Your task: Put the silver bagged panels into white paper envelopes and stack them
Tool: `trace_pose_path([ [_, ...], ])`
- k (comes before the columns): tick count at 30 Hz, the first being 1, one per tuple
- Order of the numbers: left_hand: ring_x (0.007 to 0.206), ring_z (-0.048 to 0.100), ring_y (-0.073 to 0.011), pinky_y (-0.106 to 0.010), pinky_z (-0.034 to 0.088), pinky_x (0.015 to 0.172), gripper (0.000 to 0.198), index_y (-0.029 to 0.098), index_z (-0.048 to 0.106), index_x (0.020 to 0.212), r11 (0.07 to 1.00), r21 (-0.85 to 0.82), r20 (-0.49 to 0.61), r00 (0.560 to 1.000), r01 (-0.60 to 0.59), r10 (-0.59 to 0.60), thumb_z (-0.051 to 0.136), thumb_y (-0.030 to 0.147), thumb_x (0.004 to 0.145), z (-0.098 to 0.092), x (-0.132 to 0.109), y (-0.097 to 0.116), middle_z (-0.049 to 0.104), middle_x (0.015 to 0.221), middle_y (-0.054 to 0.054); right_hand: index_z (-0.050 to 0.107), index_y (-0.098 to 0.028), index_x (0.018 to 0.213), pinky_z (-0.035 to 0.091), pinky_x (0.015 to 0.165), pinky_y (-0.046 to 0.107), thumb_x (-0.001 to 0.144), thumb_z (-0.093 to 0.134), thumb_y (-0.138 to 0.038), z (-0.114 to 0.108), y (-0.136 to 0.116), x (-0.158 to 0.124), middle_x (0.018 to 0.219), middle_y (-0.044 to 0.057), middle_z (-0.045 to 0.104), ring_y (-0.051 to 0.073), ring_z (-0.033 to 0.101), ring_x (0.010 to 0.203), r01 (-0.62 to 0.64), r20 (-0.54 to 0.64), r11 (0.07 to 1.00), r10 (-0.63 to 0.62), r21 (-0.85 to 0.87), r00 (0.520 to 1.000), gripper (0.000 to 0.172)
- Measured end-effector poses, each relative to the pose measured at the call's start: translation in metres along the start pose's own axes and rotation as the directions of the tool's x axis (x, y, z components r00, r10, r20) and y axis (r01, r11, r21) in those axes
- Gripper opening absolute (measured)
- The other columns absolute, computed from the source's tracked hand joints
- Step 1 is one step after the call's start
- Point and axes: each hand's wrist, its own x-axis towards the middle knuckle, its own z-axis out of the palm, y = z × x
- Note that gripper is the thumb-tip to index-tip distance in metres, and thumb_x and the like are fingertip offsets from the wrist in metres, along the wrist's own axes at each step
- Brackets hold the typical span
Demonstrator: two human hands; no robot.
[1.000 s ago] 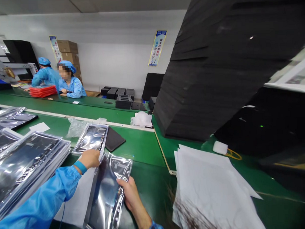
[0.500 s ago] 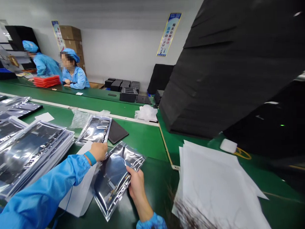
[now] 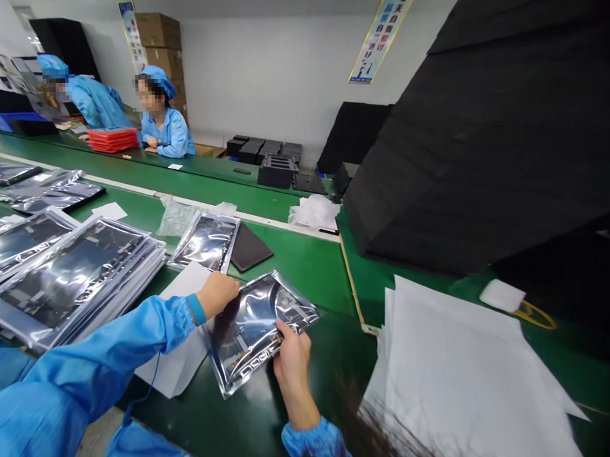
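My left hand (image 3: 217,293) is curled closed on the upper corner of a silvery anti-static bag (image 3: 261,331), and my right hand (image 3: 292,370) is pinching the bag's lower edge, with the thumb on top and the fingers tucked beneath. Neither hand is open, and both are gripping the same bag. I am holding it low over the green surface (image 3: 329,361), beside a white sheet (image 3: 177,356). I cannot tell whether the bag is touching the surface or whether anything is inside it.

The biggest risk I am seeing is the slippery foil. If my pinch is too light, the bag could slide out of my fingers, and if it is too hard, the film could crease. My left sleeve (image 3: 113,345) is reaching alongside a stack of foil bags (image 3: 76,276), so dragging my forearm across it could send the top bags sliding over each other. Another foil bag (image 3: 205,242) and a dark flat pad (image 3: 250,249) are lying just ahead of my hands, where a careless swing of the bag could catch them and knock them out of line. On my right, a loose pile of white paper (image 3: 465,383) is resting near the surface's edge, and a wide movement could disturb it too.
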Motion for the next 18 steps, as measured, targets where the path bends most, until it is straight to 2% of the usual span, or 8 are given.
trace_pose_path([
  [6, 0.100, 0.072, -0.0226, -0.046, 0.059, 0.093, 0.026, 0.014, 0.069, 0.116, 0.999, 0.031, -0.040, 0.999, 0.034, -0.032, 0.067, 0.034, 0.099, -0.004, -0.001, -0.003, 0.075, 0.109, -0.007, 0.073, -0.019, 0.075, 0.057, 0.070, 0.035, 0.051, 0.085, -0.029, 0.002, 0.000, -0.001, 0.067, -0.002, 0.077, 0.020, 0.069, 0.068, 0.009, -0.017, 1.000, -0.009, -0.009, 1.000, 0.028],
  [12, 0.102, 0.072, -0.0235, -0.047, 0.059, 0.093, 0.030, 0.015, 0.069, 0.116, 0.993, -0.006, -0.113, 0.987, 0.119, -0.119, 0.065, 0.039, 0.099, -0.006, 0.006, -0.020, 0.075, 0.111, -0.008, 0.075, -0.018, 0.082, 0.059, 0.087, 0.043, 0.054, 0.086, -0.030, 0.002, 0.004, -0.007, 0.072, -0.001, 0.078, 0.026, 0.075, 0.083, 0.046, 0.061, 0.999, -0.045, -0.011, 0.997, 0.033],
  [18, 0.106, 0.071, -0.0237, -0.048, 0.057, 0.097, 0.029, 0.016, 0.071, 0.110, 0.986, -0.079, -0.104, 0.982, 0.148, -0.156, 0.066, 0.042, 0.098, -0.003, 0.010, -0.022, 0.075, 0.114, -0.008, 0.077, -0.018, 0.088, 0.057, 0.092, 0.043, 0.058, 0.086, -0.036, -0.001, 0.014, -0.013, 0.076, 0.000, 0.080, 0.028, 0.075, 0.090, 0.093, 0.121, 0.990, -0.081, -0.103, 0.989, 0.036],
])
